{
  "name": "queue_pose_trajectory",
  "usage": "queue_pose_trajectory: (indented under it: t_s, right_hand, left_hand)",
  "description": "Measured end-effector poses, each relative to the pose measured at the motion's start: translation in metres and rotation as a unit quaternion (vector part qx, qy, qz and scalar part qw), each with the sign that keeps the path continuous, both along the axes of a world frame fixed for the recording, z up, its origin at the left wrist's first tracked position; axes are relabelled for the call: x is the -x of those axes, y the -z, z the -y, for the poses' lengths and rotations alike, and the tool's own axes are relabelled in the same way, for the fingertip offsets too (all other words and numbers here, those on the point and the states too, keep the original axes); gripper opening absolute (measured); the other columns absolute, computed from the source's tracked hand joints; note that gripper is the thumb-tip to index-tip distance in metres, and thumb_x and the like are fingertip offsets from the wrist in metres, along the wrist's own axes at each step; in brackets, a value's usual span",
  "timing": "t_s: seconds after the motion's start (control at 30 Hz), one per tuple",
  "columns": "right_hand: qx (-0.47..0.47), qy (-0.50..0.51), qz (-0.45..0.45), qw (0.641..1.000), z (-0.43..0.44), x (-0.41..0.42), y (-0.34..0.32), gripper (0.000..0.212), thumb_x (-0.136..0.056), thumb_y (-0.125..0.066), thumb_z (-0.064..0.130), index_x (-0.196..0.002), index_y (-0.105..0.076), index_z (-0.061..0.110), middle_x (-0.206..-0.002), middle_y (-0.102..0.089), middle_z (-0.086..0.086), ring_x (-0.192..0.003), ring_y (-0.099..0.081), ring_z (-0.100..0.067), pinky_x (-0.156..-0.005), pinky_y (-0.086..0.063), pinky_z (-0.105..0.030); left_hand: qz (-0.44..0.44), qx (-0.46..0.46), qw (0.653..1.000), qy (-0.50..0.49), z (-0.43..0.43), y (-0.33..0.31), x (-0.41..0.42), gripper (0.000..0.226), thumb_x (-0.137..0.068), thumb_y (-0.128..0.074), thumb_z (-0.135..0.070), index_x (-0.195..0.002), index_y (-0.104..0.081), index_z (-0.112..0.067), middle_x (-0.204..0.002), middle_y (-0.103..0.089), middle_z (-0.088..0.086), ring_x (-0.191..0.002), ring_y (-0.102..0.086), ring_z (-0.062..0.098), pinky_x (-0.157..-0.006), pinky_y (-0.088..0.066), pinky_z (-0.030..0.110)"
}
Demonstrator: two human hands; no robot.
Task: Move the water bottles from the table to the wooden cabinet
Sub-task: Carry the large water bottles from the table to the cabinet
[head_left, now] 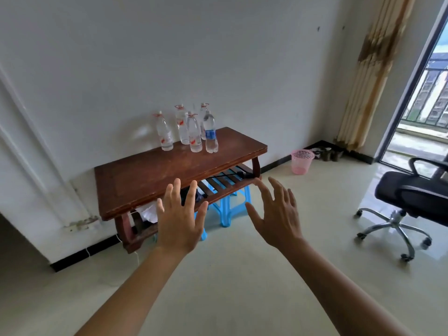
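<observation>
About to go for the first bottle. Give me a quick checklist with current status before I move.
1. Left hand free: ok, fingers spread, holding nothing.
2. Right hand free: ok, open and empty.
3. Water bottles upright: ok, all five stand at the far end of the table.
4. First pick exposed: ok, the blue-label bottle is on the group's near side with nothing in front of it.
5. Caps tight: cannot tell, too blurred.
6. Wooden cabinet located: not ok, it is not in this view.
</observation>
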State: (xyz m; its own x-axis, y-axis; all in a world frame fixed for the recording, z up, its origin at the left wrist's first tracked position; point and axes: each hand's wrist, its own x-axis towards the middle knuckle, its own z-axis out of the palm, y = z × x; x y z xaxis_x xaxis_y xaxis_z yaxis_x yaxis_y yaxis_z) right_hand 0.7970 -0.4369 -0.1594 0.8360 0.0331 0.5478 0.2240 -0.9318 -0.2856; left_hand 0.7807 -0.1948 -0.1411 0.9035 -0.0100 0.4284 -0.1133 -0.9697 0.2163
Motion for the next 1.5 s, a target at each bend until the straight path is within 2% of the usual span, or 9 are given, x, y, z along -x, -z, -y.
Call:
queue_pose_trajectory:
  t_s: [0.23, 0.47, 0.6, 0.9, 1.1, 1.27, 1.33, 1.4, 1.5]
  right_hand:
    - [-0.022, -0.027, -0.029, 0.999, 0.014, -0.198, 0.0, 0.071, -0.094, -0.03, 0.068, -0.152, -0.035, 0.026, -0.152, -0.04, -0.012, -0.136, -0.044, -0.033, -0.113, -0.038, -0.056]
    - [-0.023, -0.081, -0.037, 0.996, -0.027, -0.378, -0.008, 0.072, -0.095, -0.046, 0.063, -0.155, -0.027, 0.027, -0.154, -0.038, -0.01, -0.138, -0.043, -0.03, -0.113, -0.038, -0.054]
    - [-0.018, -0.095, -0.046, 0.994, -0.061, -0.465, 0.011, 0.077, -0.093, -0.055, 0.058, -0.157, -0.022, 0.028, -0.156, -0.037, -0.01, -0.137, -0.044, -0.031, -0.112, -0.039, -0.057]
    - [0.007, -0.03, -0.091, 0.995, -0.119, -0.64, 0.034, 0.086, -0.092, -0.057, 0.06, -0.158, -0.01, 0.031, -0.161, -0.029, -0.01, -0.141, -0.041, -0.033, -0.114, -0.039, -0.055]
    - [-0.043, 0.012, -0.103, 0.994, -0.125, -0.713, 0.036, 0.09, -0.089, -0.064, 0.058, -0.158, -0.012, 0.029, -0.159, -0.029, -0.015, -0.134, -0.049, -0.038, -0.102, -0.05, -0.056]
    - [-0.11, 0.014, -0.155, 0.982, -0.125, -0.78, 0.051, 0.096, -0.087, -0.063, 0.063, -0.158, -0.005, 0.035, -0.163, -0.017, -0.01, -0.121, -0.058, -0.03, -0.09, -0.058, -0.051]
    - [-0.087, -0.004, -0.139, 0.986, -0.126, -0.807, 0.054, 0.095, -0.087, -0.061, 0.065, -0.158, -0.004, 0.038, -0.164, -0.013, -0.01, -0.132, -0.051, -0.033, -0.099, -0.052, -0.057]
    - [-0.045, -0.032, -0.109, 0.992, -0.128, -0.845, 0.056, 0.094, -0.087, -0.059, 0.068, -0.157, -0.002, 0.041, -0.167, -0.008, -0.011, -0.149, -0.028, -0.035, -0.113, -0.037, -0.062]
    - [0.026, -0.09, -0.071, 0.993, -0.139, -0.907, 0.046, 0.093, -0.084, -0.041, 0.083, -0.158, -0.001, 0.043, -0.169, 0.002, -0.012, -0.155, -0.002, -0.037, -0.12, -0.014, -0.067]
  left_hand:
    - [-0.035, -0.046, 0.998, -0.024, 0.013, -0.003, -0.189, 0.069, -0.102, -0.012, -0.061, -0.156, -0.033, -0.022, -0.16, -0.03, 0.022, -0.147, -0.029, 0.041, -0.11, -0.032, 0.066]
    - [-0.047, -0.047, 0.996, -0.063, -0.02, 0.0, -0.328, 0.066, -0.103, -0.019, -0.058, -0.157, -0.029, -0.022, -0.161, -0.028, 0.022, -0.147, -0.03, 0.04, -0.109, -0.034, 0.065]
    - [-0.076, -0.016, 0.995, -0.07, -0.053, 0.026, -0.415, 0.069, -0.102, -0.012, -0.063, -0.16, -0.019, -0.024, -0.165, -0.019, 0.02, -0.15, -0.024, 0.038, -0.112, -0.033, 0.065]
    - [-0.11, 0.034, 0.993, -0.031, -0.128, 0.056, -0.629, 0.076, -0.098, -0.007, -0.066, -0.162, -0.007, -0.026, -0.168, 0.007, 0.017, -0.154, -0.01, 0.036, -0.115, -0.029, 0.065]
    - [-0.121, 0.066, 0.99, 0.002, -0.147, 0.062, -0.727, 0.074, -0.099, -0.014, -0.067, -0.161, -0.001, -0.029, -0.168, 0.012, 0.013, -0.155, 0.0, 0.033, -0.119, -0.018, 0.06]
    - [-0.224, 0.176, 0.958, -0.029, -0.136, 0.105, -0.774, 0.076, -0.097, -0.021, -0.067, -0.161, -0.005, -0.029, -0.168, 0.006, 0.014, -0.154, -0.007, 0.034, -0.121, -0.02, 0.056]
    - [-0.242, 0.159, 0.956, -0.042, -0.131, 0.122, -0.784, 0.072, -0.1, -0.024, -0.063, -0.161, -0.004, -0.03, -0.168, 0.007, 0.014, -0.154, -0.008, 0.034, -0.121, -0.02, 0.056]
    - [-0.262, 0.151, 0.951, -0.064, -0.127, 0.135, -0.803, 0.071, -0.101, -0.025, -0.061, -0.161, -0.003, -0.031, -0.168, 0.007, 0.014, -0.154, -0.009, 0.034, -0.122, -0.02, 0.054]
    - [-0.293, 0.126, 0.943, -0.099, -0.123, 0.154, -0.826, 0.074, -0.099, -0.018, -0.067, -0.161, -0.005, -0.03, -0.168, 0.004, 0.015, -0.154, -0.011, 0.035, -0.121, -0.021, 0.054]
